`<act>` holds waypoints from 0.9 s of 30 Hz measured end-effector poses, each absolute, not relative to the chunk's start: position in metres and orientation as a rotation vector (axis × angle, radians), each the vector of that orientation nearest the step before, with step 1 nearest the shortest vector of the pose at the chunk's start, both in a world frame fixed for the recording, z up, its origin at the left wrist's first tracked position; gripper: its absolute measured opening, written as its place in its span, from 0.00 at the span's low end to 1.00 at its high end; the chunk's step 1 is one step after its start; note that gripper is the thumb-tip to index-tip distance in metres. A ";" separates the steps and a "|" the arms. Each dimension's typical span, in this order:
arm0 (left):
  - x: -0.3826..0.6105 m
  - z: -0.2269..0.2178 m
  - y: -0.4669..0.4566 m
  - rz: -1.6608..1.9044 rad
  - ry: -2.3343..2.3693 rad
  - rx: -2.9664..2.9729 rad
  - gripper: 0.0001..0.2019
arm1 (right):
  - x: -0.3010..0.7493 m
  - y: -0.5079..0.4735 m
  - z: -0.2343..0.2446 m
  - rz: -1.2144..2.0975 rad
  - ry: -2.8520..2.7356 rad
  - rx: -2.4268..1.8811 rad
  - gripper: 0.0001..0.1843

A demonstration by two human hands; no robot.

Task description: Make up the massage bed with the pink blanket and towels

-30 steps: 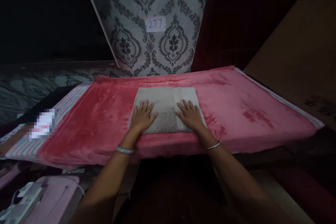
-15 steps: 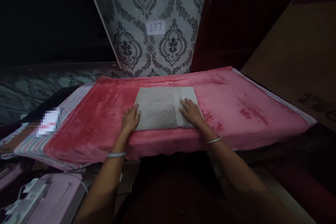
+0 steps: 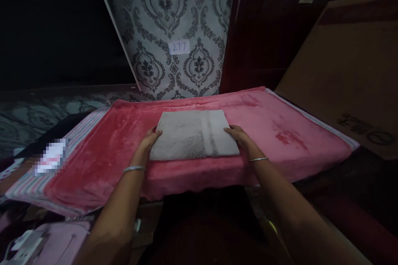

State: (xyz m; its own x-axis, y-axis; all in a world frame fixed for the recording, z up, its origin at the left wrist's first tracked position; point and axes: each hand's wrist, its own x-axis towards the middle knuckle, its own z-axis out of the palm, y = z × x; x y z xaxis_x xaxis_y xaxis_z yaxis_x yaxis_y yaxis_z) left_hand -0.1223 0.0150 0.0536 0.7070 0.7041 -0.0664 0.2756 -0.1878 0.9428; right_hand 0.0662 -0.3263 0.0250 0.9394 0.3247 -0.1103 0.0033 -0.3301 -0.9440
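A folded grey towel (image 3: pixel 183 134) with a paler band near its right side lies flat over the pink and red plush blanket (image 3: pixel 264 132). My left hand (image 3: pixel 149 140) grips its left edge, thumb on top and fingers tucked beneath or behind. At the opposite edge my right hand (image 3: pixel 239 134) holds it the same way, with the thumb over the top. The underside of the towel is hidden, so I cannot tell whether it is raised off the blanket.
A large cardboard box (image 3: pixel 345 74) leans at the right. Behind the blanket stand a patterned wall with a paper label (image 3: pixel 179 46) and a dark screen (image 3: pixel 59 29) at left. A white power strip (image 3: pixel 26 248) rests on something pink at the lower left.
My right hand has gone from lying flat on the towel to gripping its right edge. My left hand has closed on the left edge. The view has shifted slightly.
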 end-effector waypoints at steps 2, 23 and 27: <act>-0.122 0.064 0.017 0.445 0.757 1.759 0.30 | 0.066 -0.324 0.033 0.368 -0.246 -1.837 0.20; -0.061 0.062 -0.036 0.283 0.620 2.999 0.31 | 0.041 -0.245 0.049 -0.178 -0.848 -2.689 0.34; -0.064 0.044 -0.041 0.127 0.646 3.036 0.30 | 0.042 -0.247 0.022 -0.044 -0.866 -2.742 0.35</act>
State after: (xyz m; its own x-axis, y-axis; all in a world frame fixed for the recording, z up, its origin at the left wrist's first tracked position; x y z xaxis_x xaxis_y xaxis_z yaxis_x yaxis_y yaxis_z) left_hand -0.0641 -0.0405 0.0444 0.9101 0.4079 0.0728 0.4050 -0.9128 0.0514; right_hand 0.0419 -0.2473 0.0218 0.8213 0.5602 0.1076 0.5682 -0.7866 -0.2419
